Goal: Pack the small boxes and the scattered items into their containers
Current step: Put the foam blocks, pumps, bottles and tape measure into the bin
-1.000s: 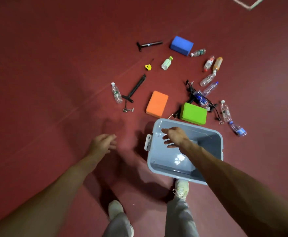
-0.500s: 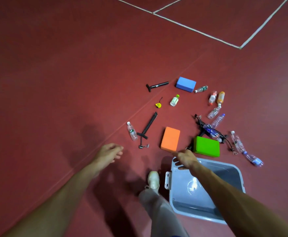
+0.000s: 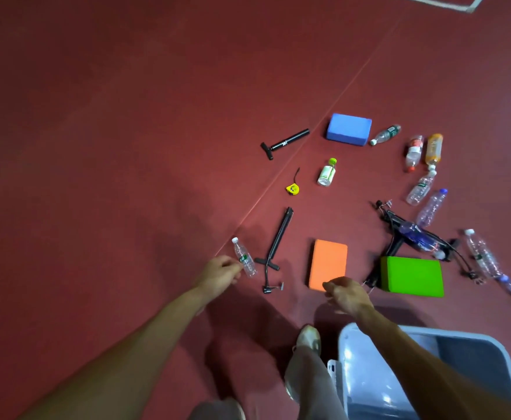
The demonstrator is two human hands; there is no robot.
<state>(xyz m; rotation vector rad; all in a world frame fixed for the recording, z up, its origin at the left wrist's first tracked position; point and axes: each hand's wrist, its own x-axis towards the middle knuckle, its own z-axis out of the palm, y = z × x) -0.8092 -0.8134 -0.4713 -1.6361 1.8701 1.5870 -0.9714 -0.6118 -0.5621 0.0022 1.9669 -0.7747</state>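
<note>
An orange block (image 3: pixel 328 262), a green block (image 3: pixel 412 275) and a blue block (image 3: pixel 349 128) lie on the red floor among scattered bottles and tools. My left hand (image 3: pixel 221 274) reaches toward a small clear bottle (image 3: pixel 244 259), its fingertips right at the bottle's side. My right hand (image 3: pixel 348 294) hovers over the near corner of the orange block with its fingers curled downward and holds nothing. A grey plastic bin (image 3: pixel 448 333) stands at the bottom right under my right forearm, and the part of its inside that I can see holds nothing.
Two black hand pumps (image 3: pixel 274 244) (image 3: pixel 287 140), a yellow tape measure (image 3: pixel 292 188) and a green-capped bottle (image 3: pixel 327 174) lie in the middle. Several bottles (image 3: pixel 421 187) and a black tangled pump (image 3: pixel 395 219) lie at the right. My shoe (image 3: pixel 308 338) stands beside the bin.
I have stepped forward and leaned in. The right hand left the bin's rim for the orange block. The left hand moved out to the clear bottle.
</note>
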